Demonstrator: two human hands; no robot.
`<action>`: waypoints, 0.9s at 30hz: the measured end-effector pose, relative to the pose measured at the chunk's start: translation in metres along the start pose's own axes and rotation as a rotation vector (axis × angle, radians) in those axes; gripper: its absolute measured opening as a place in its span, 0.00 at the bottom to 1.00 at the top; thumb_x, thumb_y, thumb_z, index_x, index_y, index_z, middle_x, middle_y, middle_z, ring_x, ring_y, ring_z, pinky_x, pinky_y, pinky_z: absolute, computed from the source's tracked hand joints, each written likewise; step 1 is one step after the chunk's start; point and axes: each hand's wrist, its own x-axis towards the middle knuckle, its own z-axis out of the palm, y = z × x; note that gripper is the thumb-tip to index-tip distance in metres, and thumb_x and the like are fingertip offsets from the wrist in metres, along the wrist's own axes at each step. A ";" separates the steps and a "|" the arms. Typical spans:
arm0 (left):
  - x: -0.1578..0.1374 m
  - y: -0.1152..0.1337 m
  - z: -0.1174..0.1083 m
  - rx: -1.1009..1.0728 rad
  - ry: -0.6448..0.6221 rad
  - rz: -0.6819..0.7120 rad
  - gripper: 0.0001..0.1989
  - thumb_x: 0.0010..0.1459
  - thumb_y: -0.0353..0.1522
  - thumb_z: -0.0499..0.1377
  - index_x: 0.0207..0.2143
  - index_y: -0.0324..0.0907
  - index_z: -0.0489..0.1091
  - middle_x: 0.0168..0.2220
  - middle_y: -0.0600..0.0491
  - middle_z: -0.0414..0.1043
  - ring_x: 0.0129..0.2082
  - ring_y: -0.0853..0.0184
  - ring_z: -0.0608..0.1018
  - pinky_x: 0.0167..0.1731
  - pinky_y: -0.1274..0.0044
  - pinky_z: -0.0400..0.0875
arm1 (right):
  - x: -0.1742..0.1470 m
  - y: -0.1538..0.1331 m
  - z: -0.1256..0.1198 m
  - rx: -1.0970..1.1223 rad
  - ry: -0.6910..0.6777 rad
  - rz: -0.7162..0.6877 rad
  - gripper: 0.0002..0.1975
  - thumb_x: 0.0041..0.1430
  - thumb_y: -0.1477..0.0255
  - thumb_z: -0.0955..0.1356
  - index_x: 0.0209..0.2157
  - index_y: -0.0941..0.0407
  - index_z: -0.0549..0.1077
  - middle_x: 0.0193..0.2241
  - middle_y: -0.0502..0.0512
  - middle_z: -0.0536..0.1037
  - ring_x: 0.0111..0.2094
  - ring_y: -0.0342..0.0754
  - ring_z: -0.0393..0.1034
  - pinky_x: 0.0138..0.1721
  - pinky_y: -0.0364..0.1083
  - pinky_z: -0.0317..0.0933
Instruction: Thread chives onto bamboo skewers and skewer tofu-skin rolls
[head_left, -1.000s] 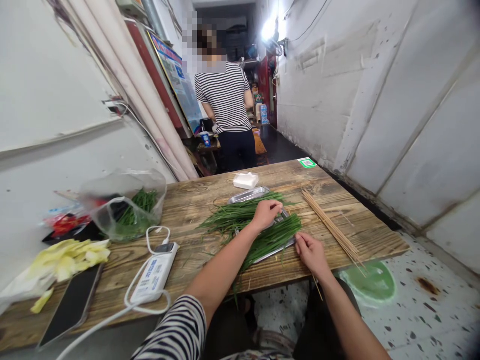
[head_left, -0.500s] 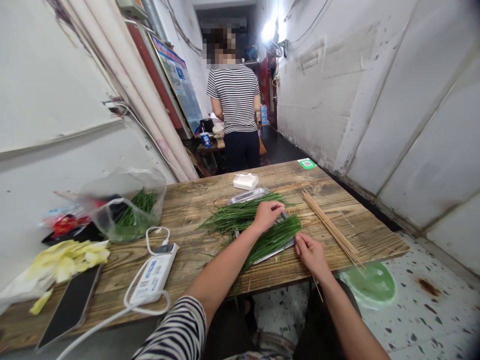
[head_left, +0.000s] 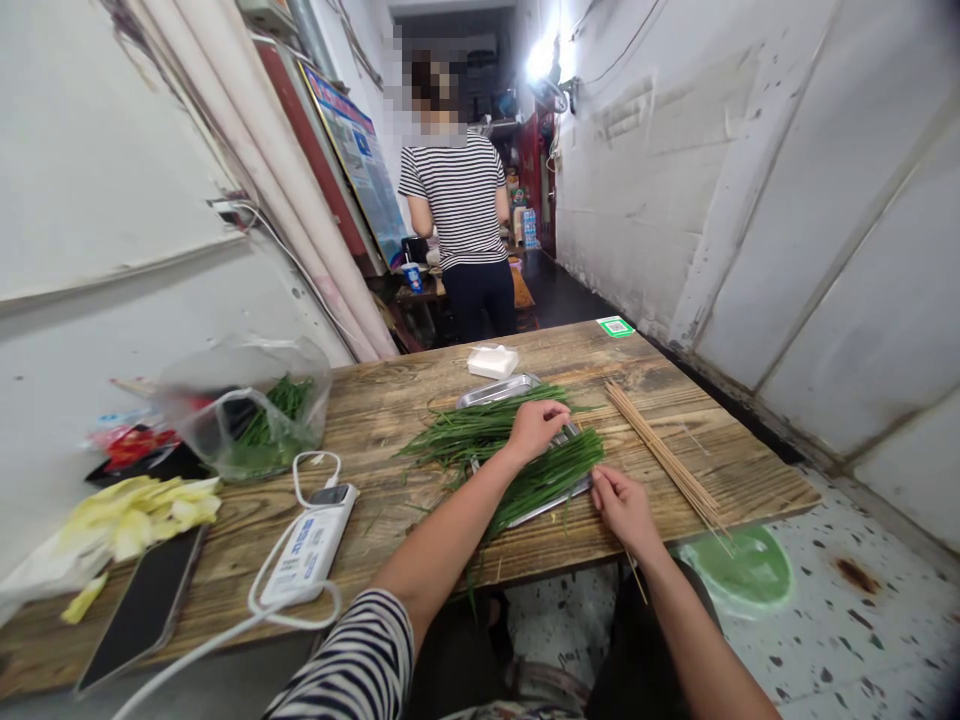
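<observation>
Long green chives (head_left: 555, 475) lie in a bunch over a metal tray (head_left: 525, 515), with another pile of chives (head_left: 465, 428) behind them. My left hand (head_left: 538, 428) rests between the two bunches with its fingertips pinched; whatever is in them is hidden. At the cut ends of the nearer bunch, my right hand (head_left: 622, 505) is closed on a thin bamboo skewer (head_left: 636, 578), whose lower end sticks out below the hand past the table edge. To the right lies a bundle of bamboo skewers (head_left: 660, 450).
A second metal tray (head_left: 499, 390) and a white box (head_left: 493, 361) sit behind the chives. At left are a power strip (head_left: 311, 545), a phone (head_left: 142, 605), yellow leaves (head_left: 139, 515) and a plastic bag (head_left: 247, 430) of greens. A person (head_left: 465, 210) stands beyond the table (head_left: 397, 510).
My hands and the chives look the same as before. Beyond the table, the person in the striped shirt has shifted slightly to the left.
</observation>
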 end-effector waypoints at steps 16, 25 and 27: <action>-0.001 0.002 -0.003 0.114 -0.011 0.070 0.09 0.51 0.28 0.58 0.33 0.37 0.77 0.30 0.51 0.78 0.29 0.69 0.76 0.34 0.79 0.69 | 0.000 0.004 -0.001 -0.046 0.003 0.010 0.24 0.60 0.52 0.61 0.20 0.55 0.66 0.13 0.45 0.60 0.17 0.42 0.53 0.23 0.42 0.51; 0.000 -0.002 -0.004 0.135 -0.080 0.111 0.09 0.52 0.30 0.59 0.34 0.38 0.78 0.33 0.50 0.79 0.34 0.66 0.79 0.40 0.76 0.70 | 0.001 0.006 -0.001 -0.037 0.002 -0.007 0.23 0.60 0.53 0.61 0.19 0.55 0.64 0.13 0.45 0.61 0.17 0.41 0.53 0.22 0.41 0.50; -0.004 -0.001 -0.003 0.145 -0.138 0.128 0.09 0.53 0.31 0.59 0.34 0.38 0.78 0.35 0.50 0.79 0.36 0.66 0.79 0.42 0.76 0.70 | 0.001 0.006 -0.001 -0.037 0.006 -0.002 0.23 0.60 0.53 0.61 0.19 0.55 0.64 0.13 0.45 0.61 0.17 0.42 0.53 0.22 0.41 0.50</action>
